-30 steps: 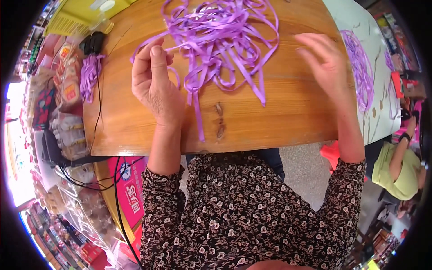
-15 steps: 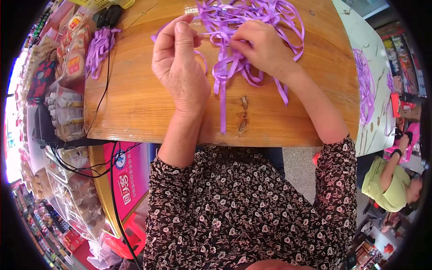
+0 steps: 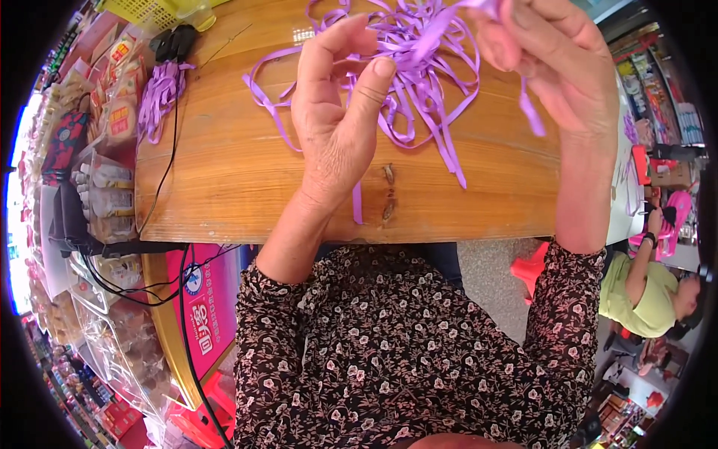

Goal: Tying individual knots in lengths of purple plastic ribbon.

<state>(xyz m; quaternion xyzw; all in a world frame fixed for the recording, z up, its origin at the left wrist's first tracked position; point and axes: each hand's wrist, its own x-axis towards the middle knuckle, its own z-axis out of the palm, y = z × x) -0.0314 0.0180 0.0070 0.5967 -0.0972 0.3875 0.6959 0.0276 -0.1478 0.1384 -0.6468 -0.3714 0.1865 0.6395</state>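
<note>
The right hand [image 3: 557, 67], raised over the far right part of the wooden bench [image 3: 247, 202], has its thumb and fingers closed on a purple ribbon [image 3: 440, 31], its grip blurred near the top edge of the view; a loose ribbon end [image 3: 531, 112] dangles below the palm, and the held length slants down toward the tangle of purple ribbons [image 3: 411, 86] on the bench, between the hands; the left hand [image 3: 336, 112] hangs over the left side of that tangle, its grip partly open, fingers curved and thumb apart, with nothing seen pinched between them; the likeliest trouble is snagging, since the loops cross and overlap, so a hard pull by the right hand could cinch a crossing into a knot or drag the whole tangle along; with no visible hold by the left hand, little would anchor it; a ribbon tail [image 3: 357, 206] lies close to the near edge of the bench, where a passing forearm or sleeve could catch it.
</note>
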